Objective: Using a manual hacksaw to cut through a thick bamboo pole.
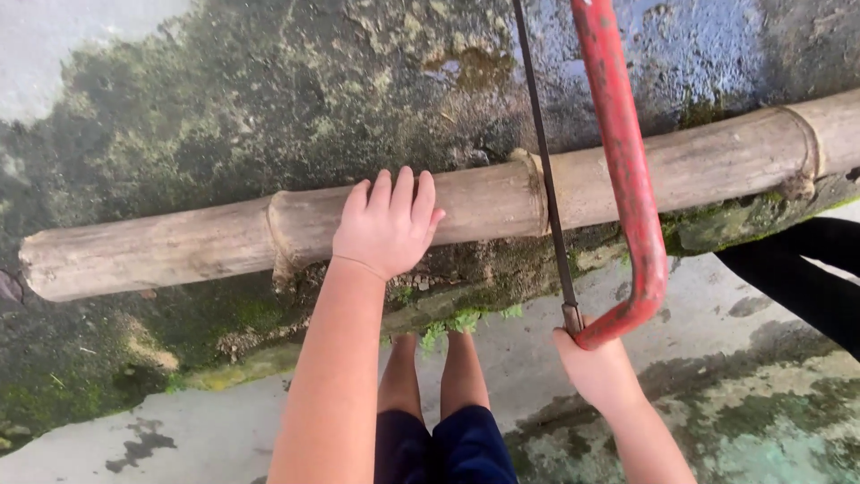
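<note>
A mossy, damp concrete ledge (224,99) fills most of the view, dark green and grey, with a paler wet concrete floor (555,358) below its edge. Along the ledge lies a long bamboo pole (708,161), dry and tan, running from the lower left up to the right edge, with raised nodes along its length. Its left end sits cut and open near the left side of the view.

A red-framed hacksaw (627,179) stands across the pole, its frame curving down on the near side and its thin dark blade (545,179) crossing the pole just beside a node, touching the bamboo there.

The person's left hand (387,224) lies flat on top of the pole to the left of the blade, fingers together and pressed over the curve of the bamboo, palm down. The right hand (598,372) is closed around the saw's handle at the bottom of the frame, below the ledge's edge; the handle itself is hidden inside the fist.

Between the arms the person's bare legs (439,367) and dark shorts (448,448) show. A dark-clad shape (797,278) enters from the right edge.
</note>
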